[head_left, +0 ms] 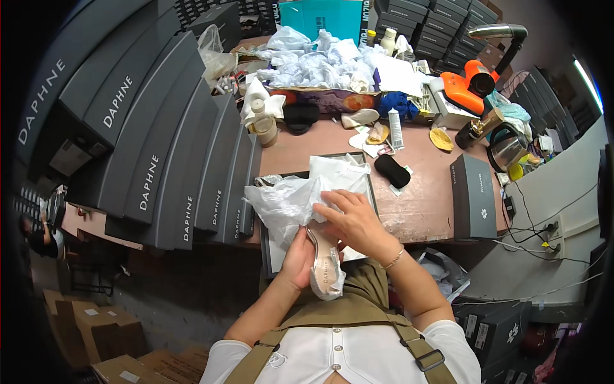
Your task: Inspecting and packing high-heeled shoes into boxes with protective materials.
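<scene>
A sandal with a beige insole and a shiny, pale heel end is in my left hand, whose fingers are closed around its side. White tissue paper covers the sandal's front part, so its toe is hidden. Over that end lies my right hand, fingers spread and touching the tissue, the thumb close to the sandal. Beneath both hands is an open dark grey shoe box with white paper in it. A silvery glittering piece, perhaps another shoe, peeks out at the box's far left.
Tall stacks of grey shoe boxes wall off the left side. Crumpled white paper fills a carton at the back. A black oval pad, a white tube and a closed shoe box are on the right; an orange device stands behind.
</scene>
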A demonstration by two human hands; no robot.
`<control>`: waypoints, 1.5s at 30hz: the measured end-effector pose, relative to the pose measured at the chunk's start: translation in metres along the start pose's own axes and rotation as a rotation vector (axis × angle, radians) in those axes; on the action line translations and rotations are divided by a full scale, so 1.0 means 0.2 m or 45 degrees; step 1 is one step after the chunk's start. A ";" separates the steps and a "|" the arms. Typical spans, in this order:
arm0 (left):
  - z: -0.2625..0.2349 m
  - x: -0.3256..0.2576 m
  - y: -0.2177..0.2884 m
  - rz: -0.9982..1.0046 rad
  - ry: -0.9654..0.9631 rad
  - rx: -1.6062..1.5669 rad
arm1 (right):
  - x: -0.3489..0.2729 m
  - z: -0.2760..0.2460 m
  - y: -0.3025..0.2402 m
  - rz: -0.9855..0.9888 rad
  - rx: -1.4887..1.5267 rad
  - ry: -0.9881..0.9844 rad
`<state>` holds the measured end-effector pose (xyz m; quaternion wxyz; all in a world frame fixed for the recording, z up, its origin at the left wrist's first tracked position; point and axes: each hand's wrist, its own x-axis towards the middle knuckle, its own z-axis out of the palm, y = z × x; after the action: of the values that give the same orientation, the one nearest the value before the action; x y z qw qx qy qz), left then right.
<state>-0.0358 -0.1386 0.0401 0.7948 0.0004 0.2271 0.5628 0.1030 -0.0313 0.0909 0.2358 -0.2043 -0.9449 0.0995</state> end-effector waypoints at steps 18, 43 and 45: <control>-0.06 -0.06 0.01 -0.050 -0.085 0.084 | -0.34 0.66 0.36 0.285 -0.119 -0.364; -0.12 0.05 0.19 0.347 0.294 0.451 | -0.07 0.38 -0.30 0.240 0.511 -0.121; -0.30 0.12 0.14 0.365 0.351 0.404 | -0.13 0.52 -0.32 0.408 0.506 -0.188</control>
<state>-0.0753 -0.1223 -0.0148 0.6584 0.0806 0.4164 0.6218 0.0516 -0.1088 0.0088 0.1831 -0.2930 -0.8770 0.3338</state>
